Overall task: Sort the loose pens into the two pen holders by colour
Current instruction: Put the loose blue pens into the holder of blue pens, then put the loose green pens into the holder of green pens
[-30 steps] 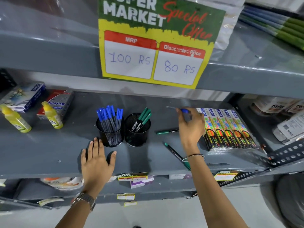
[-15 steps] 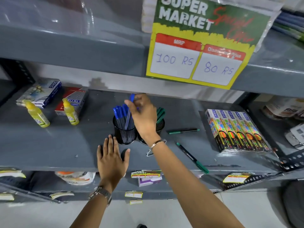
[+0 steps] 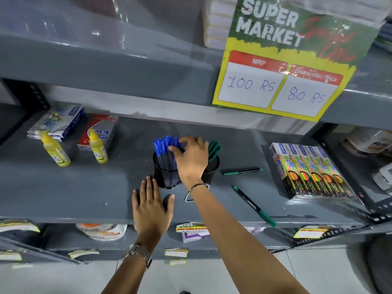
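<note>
Two black mesh pen holders stand side by side on the grey shelf [image 3: 84, 187]. The left holder [image 3: 165, 177] is full of blue pens [image 3: 163, 147]; the right holder [image 3: 213, 168] has green pens [image 3: 214, 148]. My right hand [image 3: 191, 158] hovers over the blue pens with fingers spread and nothing in it. My left hand [image 3: 151, 206] lies flat on the shelf just in front of the left holder. Two loose green pens lie to the right: one [image 3: 241, 171] near the right holder, the other [image 3: 254, 205] slanting toward the shelf's front edge.
A row of neon crayon boxes [image 3: 309, 170] lies at the right. Two yellow glue bottles [image 3: 56, 149] stand at the left in front of stationery boxes [image 3: 97, 130]. A price sign [image 3: 284, 66] hangs from the upper shelf.
My right hand carried a blue pen from the right side to the left holder and let it go among the blue pens. The view has shifted left.
</note>
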Demonstrator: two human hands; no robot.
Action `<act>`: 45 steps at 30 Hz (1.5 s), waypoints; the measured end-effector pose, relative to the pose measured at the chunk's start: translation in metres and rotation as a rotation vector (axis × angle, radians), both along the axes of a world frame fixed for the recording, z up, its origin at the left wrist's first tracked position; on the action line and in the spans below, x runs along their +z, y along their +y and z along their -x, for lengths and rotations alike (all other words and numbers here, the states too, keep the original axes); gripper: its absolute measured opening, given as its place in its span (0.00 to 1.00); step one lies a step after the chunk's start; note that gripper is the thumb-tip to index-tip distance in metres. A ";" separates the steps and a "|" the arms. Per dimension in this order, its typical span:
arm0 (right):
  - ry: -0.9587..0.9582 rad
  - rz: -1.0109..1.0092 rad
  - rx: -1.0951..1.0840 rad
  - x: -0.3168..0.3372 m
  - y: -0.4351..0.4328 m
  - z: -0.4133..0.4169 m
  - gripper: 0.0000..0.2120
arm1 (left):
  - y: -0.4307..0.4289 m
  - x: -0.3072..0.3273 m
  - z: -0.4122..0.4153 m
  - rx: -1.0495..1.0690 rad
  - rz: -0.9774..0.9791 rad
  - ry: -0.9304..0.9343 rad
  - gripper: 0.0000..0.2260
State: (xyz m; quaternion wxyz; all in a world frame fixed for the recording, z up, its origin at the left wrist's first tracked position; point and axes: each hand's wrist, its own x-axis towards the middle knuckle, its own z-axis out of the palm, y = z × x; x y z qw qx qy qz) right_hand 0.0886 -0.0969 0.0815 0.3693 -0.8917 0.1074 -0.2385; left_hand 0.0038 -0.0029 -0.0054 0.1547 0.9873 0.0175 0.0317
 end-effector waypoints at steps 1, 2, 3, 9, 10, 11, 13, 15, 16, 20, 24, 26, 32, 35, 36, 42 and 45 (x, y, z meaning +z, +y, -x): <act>0.002 -0.011 0.007 0.000 0.000 -0.002 0.13 | 0.000 0.000 0.000 0.000 0.008 -0.005 0.36; 0.004 -0.014 0.012 0.000 -0.001 -0.004 0.13 | 0.000 0.000 0.000 -0.001 0.010 -0.005 0.35; 0.003 -0.009 0.017 0.000 -0.001 -0.005 0.13 | 0.001 0.000 0.000 -0.003 0.009 -0.008 0.35; -0.127 -0.052 -0.019 0.002 -0.014 0.016 0.20 | 0.003 -0.005 -0.001 0.007 0.004 -0.031 0.34; -0.162 -0.061 -0.049 0.001 -0.024 0.026 0.21 | 0.003 -0.006 -0.001 0.010 0.006 -0.037 0.34; -0.177 -0.059 -0.070 -0.001 -0.039 0.037 0.21 | 0.003 -0.006 -0.001 0.014 -0.004 -0.043 0.34; -0.109 -0.017 -0.075 -0.012 -0.077 0.063 0.21 | 0.002 -0.007 0.000 0.017 -0.041 -0.038 0.33; 0.037 0.079 -0.094 -0.029 -0.121 0.092 0.21 | 0.001 -0.008 0.000 0.020 -0.049 -0.038 0.33; 0.113 0.136 -0.126 -0.039 -0.141 0.106 0.21 | 0.001 -0.009 0.000 0.021 -0.046 -0.043 0.33; 0.291 0.257 -0.241 -0.069 -0.195 0.149 0.18 | 0.000 -0.012 -0.002 0.019 -0.055 -0.059 0.33; 0.311 0.257 -0.255 -0.082 -0.206 0.157 0.09 | -0.001 -0.012 -0.002 0.019 -0.060 -0.080 0.33; 0.286 0.228 -0.253 -0.083 -0.202 0.153 0.08 | -0.002 -0.012 -0.002 0.018 -0.059 -0.083 0.33; 0.169 0.007 -0.209 -0.065 -0.183 0.120 0.11 | -0.003 -0.014 -0.003 0.024 -0.053 -0.066 0.33; 0.034 -0.288 -0.228 -0.047 -0.170 0.108 0.14 | -0.002 -0.016 -0.004 0.027 -0.053 -0.061 0.34; -0.036 -0.354 -0.246 -0.039 -0.165 0.104 0.15 | -0.002 -0.015 -0.003 0.029 -0.051 -0.062 0.34; -0.392 -0.447 -0.157 0.027 -0.135 0.078 0.16 | -0.001 -0.015 -0.002 0.026 -0.066 -0.074 0.33; -0.496 -0.479 -0.068 0.060 -0.117 0.056 0.13 | -0.002 -0.013 -0.001 0.032 -0.048 -0.085 0.33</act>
